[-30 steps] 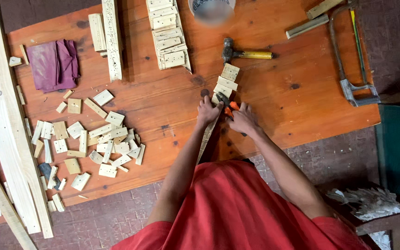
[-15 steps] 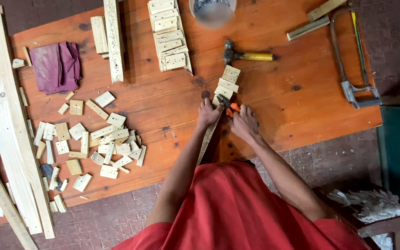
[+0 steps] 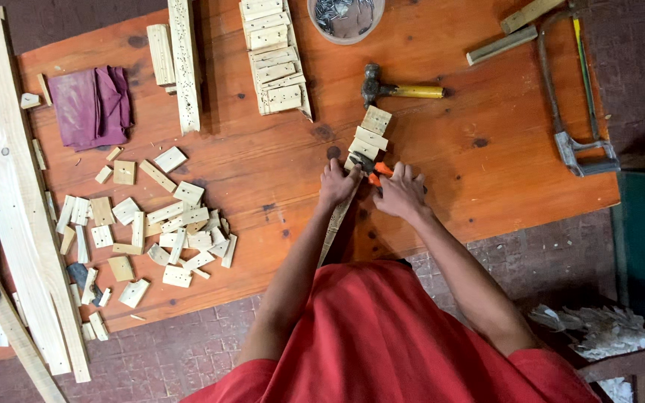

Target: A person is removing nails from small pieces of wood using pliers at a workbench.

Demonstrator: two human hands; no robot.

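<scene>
On an orange-brown wooden table (image 3: 263,164), a long slat with small wooden blocks (image 3: 371,134) nailed across it runs from the hammer toward my body. My left hand (image 3: 336,183) presses down on this slat. My right hand (image 3: 401,192) is closed on a tool with orange handles (image 3: 379,172), probably pliers, held right beside the slat. Its jaws are hidden by my fingers. The hammer (image 3: 401,89), with a yellow handle, lies just beyond the slat's far end.
A pile of small wood offcuts (image 3: 151,224) sits at the left. Long planks (image 3: 16,209) line the left edge. A purple cloth (image 3: 91,104), block-covered slats (image 3: 274,56), a tub of nails (image 3: 345,16) and a hacksaw (image 3: 576,97) lie farther back.
Both hands stay at the slat with hardly any movement. My right hand has shifted slightly, with the orange handles showing a bit more.
</scene>
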